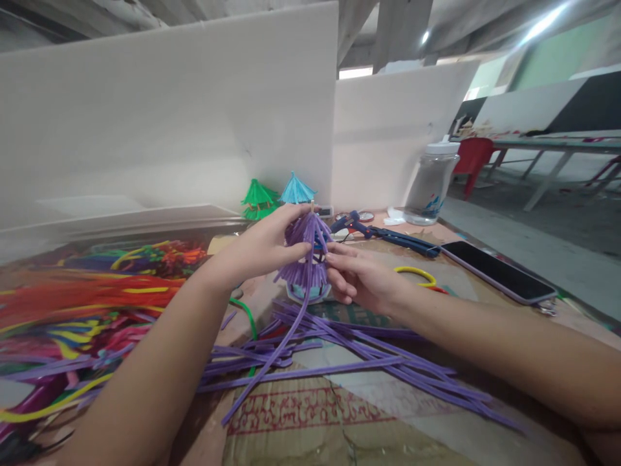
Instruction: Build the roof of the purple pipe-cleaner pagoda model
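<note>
A small purple pagoda-shaped model (306,259) made of fuzzy pipe cleaners stands on the cardboard-covered table. My left hand (264,244) grips its upper tier from the left, fingers curled over the top. My right hand (356,279) pinches the model's right side near a long purple pipe cleaner (272,362) that hangs from it down toward me. Loose purple pipe cleaners (369,353) lie spread on the table below both hands.
A heap of mixed coloured pipe cleaners (72,310) fills the left. Green (259,199) and blue (296,189) finished models stand by the white partition. A blue glue gun (388,235), yellow ring (416,274), phone (497,270) and plastic jar (431,182) lie to the right.
</note>
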Demonstrator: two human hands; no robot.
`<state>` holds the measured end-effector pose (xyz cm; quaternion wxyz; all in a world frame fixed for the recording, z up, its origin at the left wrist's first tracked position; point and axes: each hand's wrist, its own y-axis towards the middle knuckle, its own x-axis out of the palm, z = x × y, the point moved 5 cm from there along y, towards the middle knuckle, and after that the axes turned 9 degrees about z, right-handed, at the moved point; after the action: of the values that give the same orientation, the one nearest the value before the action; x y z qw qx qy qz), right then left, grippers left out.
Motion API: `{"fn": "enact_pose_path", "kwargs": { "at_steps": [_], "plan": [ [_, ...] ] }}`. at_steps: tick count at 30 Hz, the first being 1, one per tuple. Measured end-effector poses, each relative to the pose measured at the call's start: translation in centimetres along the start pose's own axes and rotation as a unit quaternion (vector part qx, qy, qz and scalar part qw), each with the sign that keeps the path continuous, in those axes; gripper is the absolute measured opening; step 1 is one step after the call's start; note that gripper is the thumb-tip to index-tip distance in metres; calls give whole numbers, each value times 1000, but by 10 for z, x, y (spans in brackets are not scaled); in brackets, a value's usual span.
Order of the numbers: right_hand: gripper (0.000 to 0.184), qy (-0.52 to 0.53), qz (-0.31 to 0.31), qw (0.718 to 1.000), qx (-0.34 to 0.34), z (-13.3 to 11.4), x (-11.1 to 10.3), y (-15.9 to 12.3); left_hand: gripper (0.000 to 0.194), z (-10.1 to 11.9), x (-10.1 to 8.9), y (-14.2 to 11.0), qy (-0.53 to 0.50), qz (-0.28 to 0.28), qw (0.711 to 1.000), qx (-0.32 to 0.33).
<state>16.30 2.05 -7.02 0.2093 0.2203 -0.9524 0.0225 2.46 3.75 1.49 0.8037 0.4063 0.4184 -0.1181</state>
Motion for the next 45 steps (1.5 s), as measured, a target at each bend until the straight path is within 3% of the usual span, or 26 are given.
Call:
{"fn": "enact_pose_path", "kwargs": {
  "at_steps": [8, 14, 20, 34, 39, 45],
  "plan": [
    [27, -14, -14, 1000, 6, 1, 2, -2, 56, 8, 1, 0, 54, 13, 998, 26],
    [28, -17, -22, 1000, 3, -1, 4, -3, 58, 0, -7, -4, -9, -33, 999, -40],
    [29, -19, -16, 1000, -2, 0, 2, -2, 64, 4, 0, 0, 33, 3, 999, 19],
    [27, -17, -10, 1000, 1, 0, 2, -4, 61, 6, 3, 1, 58, 13, 997, 47],
    [23, -21, -17, 1000, -5, -2, 1, -4, 63, -5, -4, -1, -4, -38, 999, 12],
    [30, -27, -5, 1000, -3, -3, -2, -3, 60, -13, -8, 0, -70, 2, 997, -36]
  ]
}}
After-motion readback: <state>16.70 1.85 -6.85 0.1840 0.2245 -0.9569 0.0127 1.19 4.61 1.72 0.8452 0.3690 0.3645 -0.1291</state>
